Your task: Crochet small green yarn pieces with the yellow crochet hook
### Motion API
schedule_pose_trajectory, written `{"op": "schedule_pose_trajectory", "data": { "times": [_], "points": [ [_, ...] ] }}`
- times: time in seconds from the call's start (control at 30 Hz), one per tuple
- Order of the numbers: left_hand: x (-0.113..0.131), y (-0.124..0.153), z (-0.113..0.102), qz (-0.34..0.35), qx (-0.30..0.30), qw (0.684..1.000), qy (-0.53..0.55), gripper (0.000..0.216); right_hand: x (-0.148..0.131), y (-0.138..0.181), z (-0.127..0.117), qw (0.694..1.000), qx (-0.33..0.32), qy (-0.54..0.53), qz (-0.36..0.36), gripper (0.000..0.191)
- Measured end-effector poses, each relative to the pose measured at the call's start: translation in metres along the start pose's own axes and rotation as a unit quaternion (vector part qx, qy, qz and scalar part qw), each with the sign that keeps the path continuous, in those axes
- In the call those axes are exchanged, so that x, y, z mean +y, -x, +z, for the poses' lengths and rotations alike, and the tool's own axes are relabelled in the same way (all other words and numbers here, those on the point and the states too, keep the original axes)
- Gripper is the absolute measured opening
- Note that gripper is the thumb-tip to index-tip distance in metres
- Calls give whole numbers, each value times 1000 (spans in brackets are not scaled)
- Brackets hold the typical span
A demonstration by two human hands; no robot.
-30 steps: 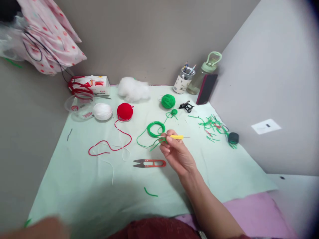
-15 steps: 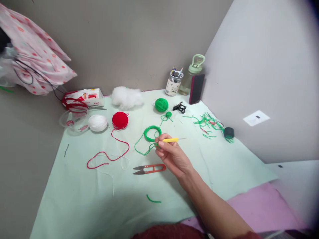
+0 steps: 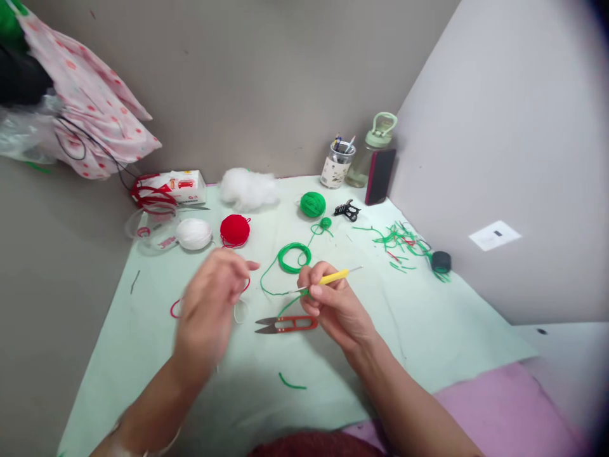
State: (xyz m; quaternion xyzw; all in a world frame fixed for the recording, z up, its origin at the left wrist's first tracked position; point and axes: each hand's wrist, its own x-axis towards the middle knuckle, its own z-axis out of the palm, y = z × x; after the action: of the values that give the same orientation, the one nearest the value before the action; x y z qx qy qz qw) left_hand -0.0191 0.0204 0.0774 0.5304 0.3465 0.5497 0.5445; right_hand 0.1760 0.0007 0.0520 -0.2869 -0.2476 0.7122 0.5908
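Note:
My right hand pinches a yellow-handled crochet hook, and green yarn runs from its fingers up to a green coil on the pale green cloth. My left hand hovers over the red yarn strand, blurred by motion, with its fingers loosely spread and nothing seen in them. Red thread snips lie on the cloth between the two hands. A red yarn ball, a white yarn ball and a green yarn ball sit further back.
White stuffing, a tissue box, a clear plastic cup, a pen cup, a bottle, a phone and a black hair clip line the back. Green yarn scraps and a dark spool lie right. Walls enclose the cloth.
My left hand has come up into view over the cloth from the lower left. My right hand has tilted the crochet hook and stays by the green coil.

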Motion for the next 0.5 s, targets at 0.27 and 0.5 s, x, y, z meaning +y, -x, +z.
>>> {"op": "schedule_pose_trajectory", "data": {
  "times": [0.27,0.5],
  "points": [
    [-1,-40,4,-250,-115,905,324,52,-5,1,0,999,-11,17,-26,30],
    [21,-29,7,83,18,988,126,69,-3,1,2,998,16,47,-33,28]
  ]
}}
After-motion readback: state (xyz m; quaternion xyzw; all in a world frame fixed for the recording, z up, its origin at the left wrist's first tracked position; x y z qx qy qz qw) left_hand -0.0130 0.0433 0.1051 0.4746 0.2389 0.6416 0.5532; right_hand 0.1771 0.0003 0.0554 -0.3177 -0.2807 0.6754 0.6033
